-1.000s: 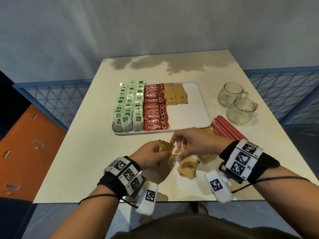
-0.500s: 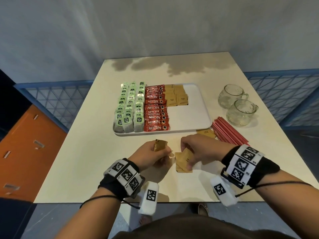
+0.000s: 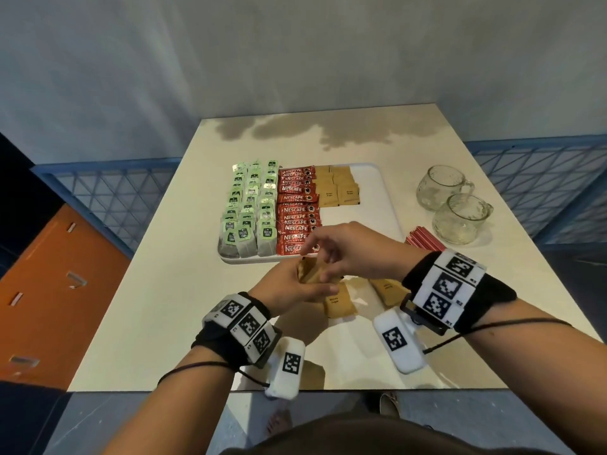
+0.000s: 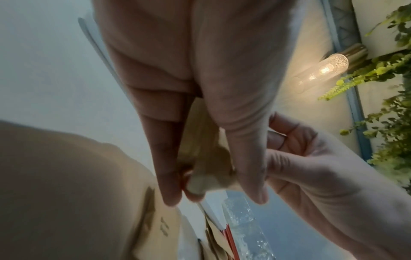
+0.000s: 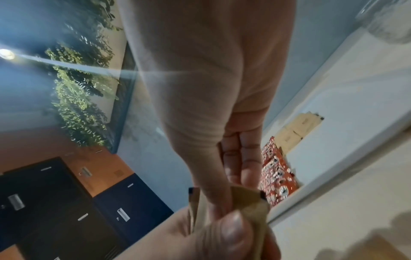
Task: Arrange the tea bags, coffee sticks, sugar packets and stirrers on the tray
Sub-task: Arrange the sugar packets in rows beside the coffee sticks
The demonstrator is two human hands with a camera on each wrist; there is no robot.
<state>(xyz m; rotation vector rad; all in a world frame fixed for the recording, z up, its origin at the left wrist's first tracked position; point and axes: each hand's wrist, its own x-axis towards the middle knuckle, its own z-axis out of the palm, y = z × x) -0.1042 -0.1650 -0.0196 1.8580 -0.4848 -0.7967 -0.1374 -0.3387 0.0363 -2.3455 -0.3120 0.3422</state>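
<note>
Here, a small stack of brown paper sugar packets (image 3: 310, 274) sits upright in the left hand (image 3: 289, 285), just in front of the near rim of the white rectangular tray (image 3: 377, 205). The left hand's fingers and thumb are curled round the stack, pinching it from both sides. The right hand (image 3: 348, 254) reaches across from the tray's right side, its thumb and fingertips closed on the top of the same stack.

The left wrist view shows the packets squeezed between thumb and fingers (image 4: 169, 158), with the right hand (image 4: 311, 167) beside them. The right wrist view shows its thumb pressed against the packets (image 5: 249, 200), which the head view hides.

On the tray lie green tea bags (image 3: 249, 211) at the left, red coffee sticks (image 3: 297, 211) in the middle and more brown packets (image 3: 338, 190) behind. Loose brown packets (image 3: 338, 305) lie on the table nearer than the tray. Red stirrers (image 3: 423, 243) and two glass cups (image 3: 453, 208) stand right of the tray.
</note>
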